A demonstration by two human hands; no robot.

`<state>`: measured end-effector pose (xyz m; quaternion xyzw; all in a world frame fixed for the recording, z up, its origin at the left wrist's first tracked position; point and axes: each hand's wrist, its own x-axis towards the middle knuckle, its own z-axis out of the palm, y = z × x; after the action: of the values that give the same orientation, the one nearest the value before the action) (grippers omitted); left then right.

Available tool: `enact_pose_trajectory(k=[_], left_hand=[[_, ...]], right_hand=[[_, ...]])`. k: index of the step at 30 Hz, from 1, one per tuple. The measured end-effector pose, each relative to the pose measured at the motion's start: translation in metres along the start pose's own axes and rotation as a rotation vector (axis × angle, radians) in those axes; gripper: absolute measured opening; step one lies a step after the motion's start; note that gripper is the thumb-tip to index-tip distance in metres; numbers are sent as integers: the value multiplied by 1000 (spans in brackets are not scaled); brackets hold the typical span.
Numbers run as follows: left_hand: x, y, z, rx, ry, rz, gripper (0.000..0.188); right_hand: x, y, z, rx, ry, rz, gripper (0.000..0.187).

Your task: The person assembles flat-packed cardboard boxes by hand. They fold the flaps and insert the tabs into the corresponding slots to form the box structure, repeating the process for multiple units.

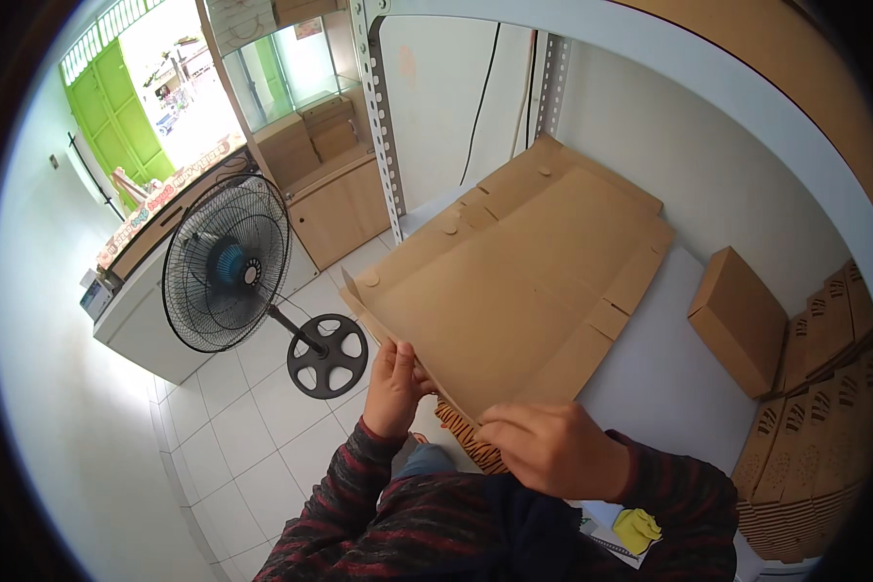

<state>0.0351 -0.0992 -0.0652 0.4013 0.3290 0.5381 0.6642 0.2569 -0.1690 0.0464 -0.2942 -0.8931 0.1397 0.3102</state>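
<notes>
A large unfolded brown cardboard box blank (514,281) lies flat over the white tabletop (664,354), with slotted flaps along its sides. At its near left edge, which is bent upward, my left hand (393,388) grips the cardboard between thumb and fingers. My right hand (558,451) pinches the same edge closer to the near corner, its fingers curled. Tiger-striped fabric (470,436) shows just below that edge, between my hands.
To the right stand a closed brown box (742,320) and stacked flat cartons (810,466). A yellow cloth (637,531) lies beside my right forearm. White metal shelf posts (383,126) frame the table; a pedestal fan (233,267) stands at left before a wooden cabinet (339,209).
</notes>
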Motion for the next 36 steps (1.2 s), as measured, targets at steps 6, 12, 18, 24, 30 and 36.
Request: enact_pose_trajectory(k=[6,12,18,24,30,36], left_hand=[[10,12,6,65,139,46,31],[10,5,12,-14,146,72,27],[0,9,28,-134,120,-52,27],[21,15,2,-121,213,3,30],[49,16,-45,57,174,124,29],[43,31,-27,-174,199,156,41]], right_hand=[[-2,-1,14,49,-67,199,33],[-4,4,24,-282,-67,219,65],[-5,0,31,-755,-62,76,39],[-12,-13,29,-897,-124,85,33],[-15,-15,30,-892,-143,129,36],[3,-6,-9,-354,-96,319,68]])
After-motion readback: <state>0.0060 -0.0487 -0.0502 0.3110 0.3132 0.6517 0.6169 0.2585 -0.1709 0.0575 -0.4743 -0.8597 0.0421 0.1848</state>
